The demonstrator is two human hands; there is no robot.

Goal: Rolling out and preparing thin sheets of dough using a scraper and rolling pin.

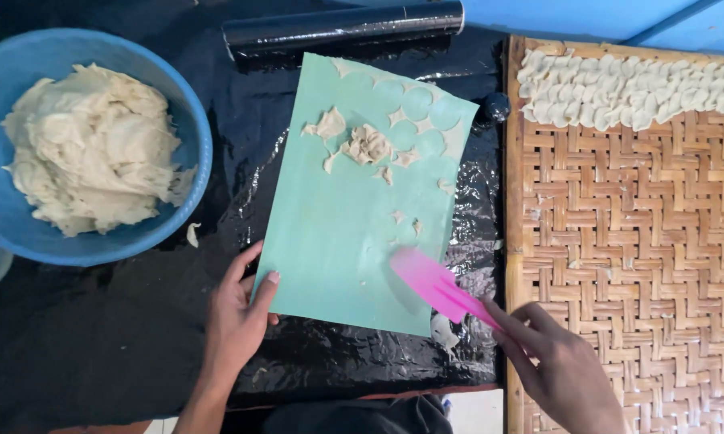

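Our right hand [559,366] pinches the handle of a pink scraper [434,283], fingers closed round it, blade lying on the green mat [338,233] just beyond our fingertips. Our left hand [237,317] lies open, thumb pressing the mat's near-left edge, gripping nothing. Dough scraps [366,145] sit well past the blade, toward the black roller [342,24]. We judge this the scraping step; next calls for pushing the blade flat under those scraps while the mat is held down.

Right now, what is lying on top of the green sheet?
On the green sheet lie dough scraps, thin dough with round cut-outs, and the pink scraper's blade. Whatever is beneath the sheet stays hidden.
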